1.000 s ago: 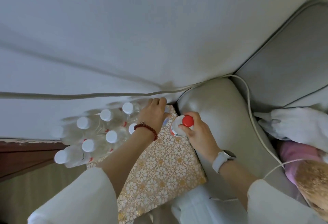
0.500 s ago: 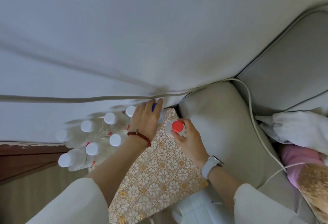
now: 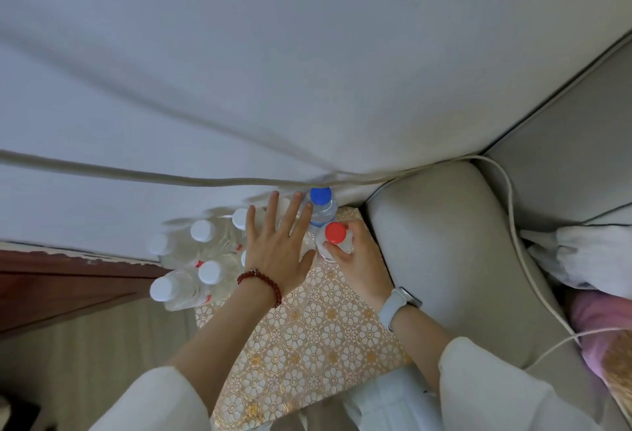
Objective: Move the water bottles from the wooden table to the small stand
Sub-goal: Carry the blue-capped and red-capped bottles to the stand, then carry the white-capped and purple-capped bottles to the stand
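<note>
head | looks steeply down | close over stand | edges probably wide-angle-warped

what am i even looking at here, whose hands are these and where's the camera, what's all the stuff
There is no machine here: a person wears a wide-angle camera on the head, so you look down along both arms. The left hand, with a red bead bracelet, is spread open and flat over a cluster of white-capped bottles. The right hand, with a pale watch at the wrist, grips a red-capped bottle. A blue-capped bottle stands just behind it. All of them stand on a small stand with a gold flower-patterned top. A grey sofa arm is on the right, a white wall behind.
</note>
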Demonstrator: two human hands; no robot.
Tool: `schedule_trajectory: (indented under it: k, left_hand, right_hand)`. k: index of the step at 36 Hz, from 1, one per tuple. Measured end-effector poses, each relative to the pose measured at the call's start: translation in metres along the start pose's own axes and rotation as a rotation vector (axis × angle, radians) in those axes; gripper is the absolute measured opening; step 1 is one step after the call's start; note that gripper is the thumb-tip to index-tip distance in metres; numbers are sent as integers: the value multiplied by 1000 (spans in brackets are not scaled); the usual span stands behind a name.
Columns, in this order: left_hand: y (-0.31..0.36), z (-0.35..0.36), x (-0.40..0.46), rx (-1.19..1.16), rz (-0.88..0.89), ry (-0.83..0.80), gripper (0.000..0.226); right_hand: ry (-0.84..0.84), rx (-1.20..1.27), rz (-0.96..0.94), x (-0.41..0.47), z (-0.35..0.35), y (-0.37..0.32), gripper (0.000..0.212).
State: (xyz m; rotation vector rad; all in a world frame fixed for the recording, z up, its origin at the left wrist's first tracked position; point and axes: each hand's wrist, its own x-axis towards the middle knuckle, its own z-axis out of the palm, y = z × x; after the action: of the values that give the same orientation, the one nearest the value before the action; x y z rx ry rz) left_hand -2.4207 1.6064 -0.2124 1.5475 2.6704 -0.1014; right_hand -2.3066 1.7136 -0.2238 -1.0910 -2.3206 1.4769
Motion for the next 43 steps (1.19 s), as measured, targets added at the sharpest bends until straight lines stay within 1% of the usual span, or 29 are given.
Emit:
schedule_trajectory:
  k: [3,9,11,15,17,19,21,23,25,27,29,31,34,37,39,43]
  left_hand:
    - [-2,2,-1,18,11,-4,87]
    - [-3,5,-1,26,-1,-8,92]
    - [-4,5,0,33,-1,-33,92]
    - [-4,2,0,17,10,-103,89]
    - [-2,-2,-2,-58,6,-115,84]
    - [-3,-13,-7,-168,-61,-95,78]
    - [-4,-27,-20,-298,-142,-17,68]
    - [-8,-41,-39,-426,-260,78,58]
    - [-14,-57,-61,-537,-402,170,56]
    - [-22,-74,-86,-663,-526,261,54]
    - [-33,-92,-117,-722,-625,344,51]
    - [-48,-108,-154,-739,-727,423,41]
    - [-72,-132,-229,-694,-874,541,36]
    - [-88,-154,-335,-586,-1021,609,35]
    - [-88,-166,-421,-513,-1128,654,43]
    - [-55,-181,-608,-364,-1363,699,34]
  right_hand:
    - [-15,-6,-10,0,3,1,32]
    - [-20,45,-17,-2,7,2,32]
    - [-50,43,-17,-5,4,2,35]
    - [-174,48,5,-9,0,-1,47]
    - [-184,15,-2,-12,-5,-9,51]
    - [-153,23,-37,-14,-13,-24,49]
    - [-81,9,-62,-18,-22,-41,40]
    - [6,-35,-85,-25,-27,-60,33]
    - [26,-62,-139,-33,-28,-81,30]
    - [-37,-88,-227,-47,-25,-107,25]
    - [-145,-102,-315,-64,-13,-135,20]
    - [-256,-122,-402,-85,6,-162,19]
    - [-415,-137,-500,-128,47,-203,23]
    - [-565,-111,-608,-196,94,-244,24]
    - [-675,-93,-661,-259,126,-264,24]
    - [-949,-103,-783,-414,179,-288,22]
